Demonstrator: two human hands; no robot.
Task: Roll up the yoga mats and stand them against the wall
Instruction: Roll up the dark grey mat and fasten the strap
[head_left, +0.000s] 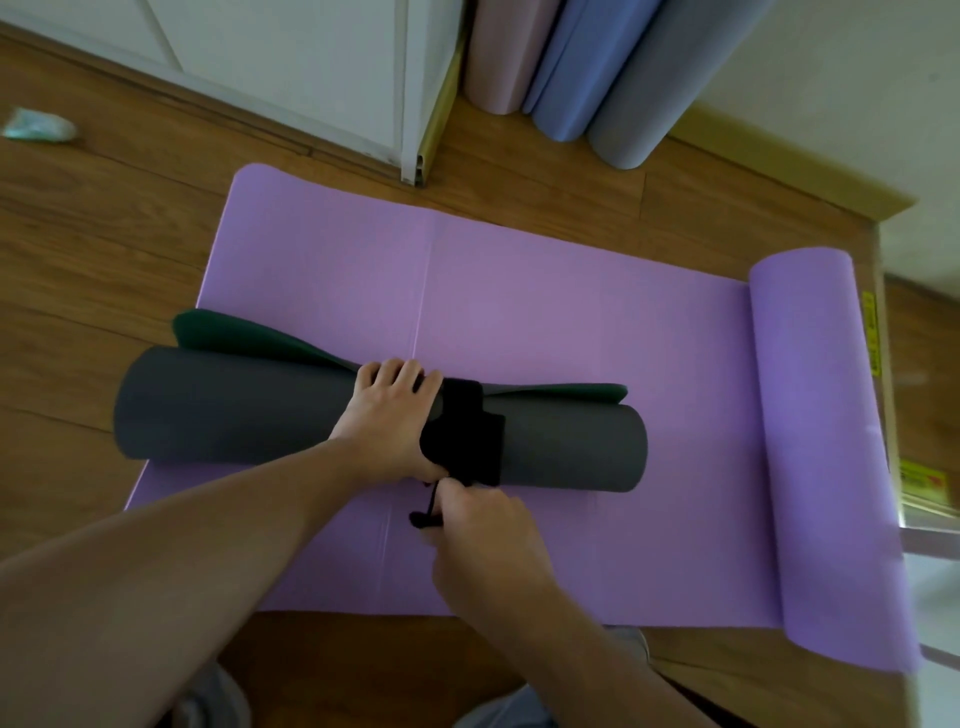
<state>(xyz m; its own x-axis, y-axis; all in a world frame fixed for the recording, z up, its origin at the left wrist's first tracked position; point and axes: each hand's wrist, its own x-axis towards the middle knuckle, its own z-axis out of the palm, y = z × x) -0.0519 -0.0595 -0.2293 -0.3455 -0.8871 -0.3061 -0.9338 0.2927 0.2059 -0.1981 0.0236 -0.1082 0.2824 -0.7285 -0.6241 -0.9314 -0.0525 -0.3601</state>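
Black fabric strap (465, 434) wraps the middle of a rolled dark grey foam yoga mat (566, 447), and both hands work at it. The left hand (389, 415) lies over the top of the roll just left of the strap, fingers curled over the far side and thumb down on the near side, pressing the roll in place. The right hand (483, 525) sits just near of the roll, its fingers pinching a thin black cord (430, 504) that hangs from the strap's near edge.

That grey roll lies crosswise, left to right, with a dark green inner layer (244, 332) showing along its far edge. It rests on a lilac yoga mat (519, 291) spread flat on the wooden floor (104, 234); the lilac mat's right end is curled into a loose roll (810, 415).

Far of the hands, three more rolled mats stand upright against the wall: one pink (501, 57), one blue (576, 73) and one grey-blue (644, 98), side by side. That makes five mats in all. A small pale green crumpled object (39, 127) lies on the floor at far left.
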